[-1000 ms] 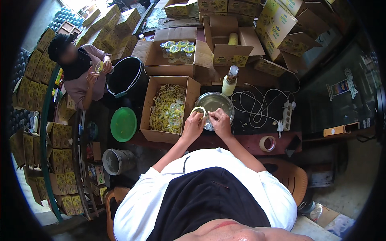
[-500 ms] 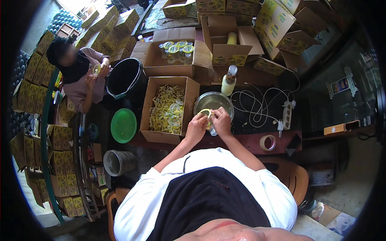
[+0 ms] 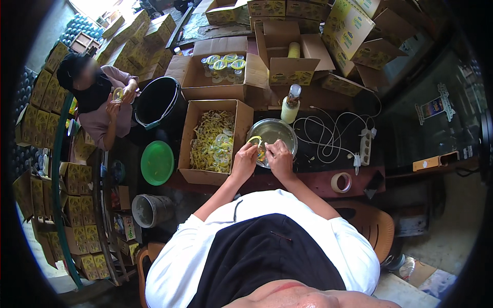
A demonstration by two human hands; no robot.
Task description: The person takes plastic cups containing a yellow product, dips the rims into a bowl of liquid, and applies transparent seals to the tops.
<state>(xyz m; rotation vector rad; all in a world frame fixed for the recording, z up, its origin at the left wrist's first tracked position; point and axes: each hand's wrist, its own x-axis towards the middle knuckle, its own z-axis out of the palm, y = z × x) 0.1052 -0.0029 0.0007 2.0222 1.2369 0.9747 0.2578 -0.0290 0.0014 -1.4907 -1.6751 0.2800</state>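
A thin, curved yellow strip (image 3: 254, 138) rises from the closed fingers of my left hand (image 3: 244, 160), over the near left rim of a round metal basin (image 3: 292, 134). My right hand (image 3: 280, 160) is closed beside it, its fingertips pressed together. What it grips is too small to make out. Something clear with coloured bits (image 3: 261, 156) shows between my hands, partly hidden by them. Left of my hands stands a cardboard box (image 3: 244, 123) full of yellow strips (image 3: 205, 146) and a few clear plastic pieces (image 3: 222, 142).
Behind the basin stands a bottle of pale liquid (image 3: 290, 109). White cable (image 3: 328, 134) and a power strip (image 3: 365, 146) lie right, with a tape roll (image 3: 341, 182) nearer. An open box of lidded cups (image 3: 221, 64), black bucket (image 3: 158, 102), green basin (image 3: 157, 163) and co-worker (image 3: 97, 97) are left.
My hands have moved slightly apart, the left one down and leftward. The yellow strip, a loop between both hands before, now stands as an arc from my left fingers.
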